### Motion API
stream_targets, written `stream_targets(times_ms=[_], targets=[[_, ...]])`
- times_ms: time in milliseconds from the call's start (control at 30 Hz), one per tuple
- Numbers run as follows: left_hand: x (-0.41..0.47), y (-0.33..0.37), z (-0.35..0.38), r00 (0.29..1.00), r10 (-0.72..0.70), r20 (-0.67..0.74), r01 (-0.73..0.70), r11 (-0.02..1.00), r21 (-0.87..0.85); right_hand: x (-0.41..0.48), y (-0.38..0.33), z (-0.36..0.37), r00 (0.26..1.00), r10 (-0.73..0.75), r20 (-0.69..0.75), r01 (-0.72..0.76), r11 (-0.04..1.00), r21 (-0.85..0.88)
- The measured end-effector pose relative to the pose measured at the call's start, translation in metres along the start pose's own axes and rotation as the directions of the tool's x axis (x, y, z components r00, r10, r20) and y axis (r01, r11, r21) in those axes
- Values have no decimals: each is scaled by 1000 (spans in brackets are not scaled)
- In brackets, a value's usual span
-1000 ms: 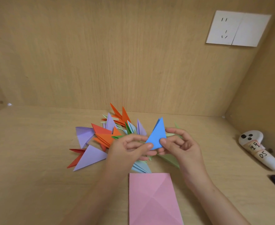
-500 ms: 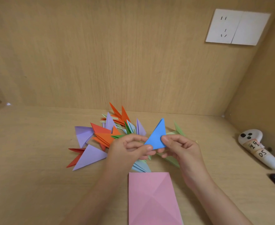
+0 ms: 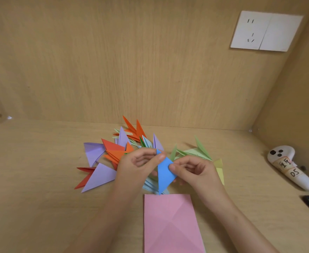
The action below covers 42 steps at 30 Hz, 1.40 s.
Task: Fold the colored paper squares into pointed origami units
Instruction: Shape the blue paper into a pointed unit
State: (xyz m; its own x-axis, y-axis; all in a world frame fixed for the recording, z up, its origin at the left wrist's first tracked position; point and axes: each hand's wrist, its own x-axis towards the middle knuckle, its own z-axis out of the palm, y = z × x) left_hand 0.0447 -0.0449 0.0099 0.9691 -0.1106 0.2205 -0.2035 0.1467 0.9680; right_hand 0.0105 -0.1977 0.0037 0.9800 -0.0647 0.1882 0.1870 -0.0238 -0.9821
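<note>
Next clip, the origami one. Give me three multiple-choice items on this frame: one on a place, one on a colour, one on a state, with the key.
1. Relative to the pile of folded units, the pink sheet lies: A. beyond it; B. on top of it; C. nearer the person.
2. The held paper piece is: A. orange; B. blue; C. yellow.
3. The left hand and right hand: A. both pinch the paper piece; B. only the left does; C. neither touches it.
Key: 1 C, it lies flat below the hands at the frame's bottom; 2 B, it shows plainly blue between the fingers; 3 A, fingertips of each hand close on its edges.
</note>
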Motion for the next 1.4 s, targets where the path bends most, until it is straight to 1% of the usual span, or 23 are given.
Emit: stream_targets(times_ms=[100, 200, 333, 500, 667, 733, 900, 1133, 1267, 1333, 1400], targets=[[0, 3, 0, 999, -13, -36, 10, 997, -76, -1, -1, 0, 998, 59, -10, -58, 994, 92], [0, 4, 0, 999, -10, -48, 4, 994, -112, -2, -3, 0, 997, 76, 9, -76, 990, 120], [-2, 3, 2, 1000, -15, -17, 13, 995, -96, 1, -3, -3, 994, 67, -83, -50, 981, 185], [-1, 0, 0, 1000, -27, -5, 27, 999, -20, 2, -1, -2, 993, 42, -111, -29, 992, 120], [-3, -3, 0, 996, 15, 90, -28, 989, 146, -1, -2, 0, 999, 10, -44, -9, 1000, 25], [-2, -5, -1, 995, 34, 96, -51, 982, 182, -1, -1, 1, 999, 10, -37, -10, 1000, 7], [-1, -5, -2, 995, 83, 47, -91, 976, 196, 0, 0, 0, 998, 15, -55, -12, 998, 65], [-1, -8, -1, 994, 90, 58, -101, 969, 225, 0, -1, -1, 998, -30, -57, 33, 998, 46], [0, -9, -1, 995, 94, 13, -95, 978, 185, -1, 0, 0, 1000, 11, -27, -9, 997, 81], [1, -10, -2, 995, 100, -21, -95, 981, 169, -1, 1, 1, 999, 35, -12, -34, 998, 58], [1, -10, -3, 995, 94, -26, -88, 980, 177, -1, 2, 1, 999, 34, -14, -34, 999, 20]])
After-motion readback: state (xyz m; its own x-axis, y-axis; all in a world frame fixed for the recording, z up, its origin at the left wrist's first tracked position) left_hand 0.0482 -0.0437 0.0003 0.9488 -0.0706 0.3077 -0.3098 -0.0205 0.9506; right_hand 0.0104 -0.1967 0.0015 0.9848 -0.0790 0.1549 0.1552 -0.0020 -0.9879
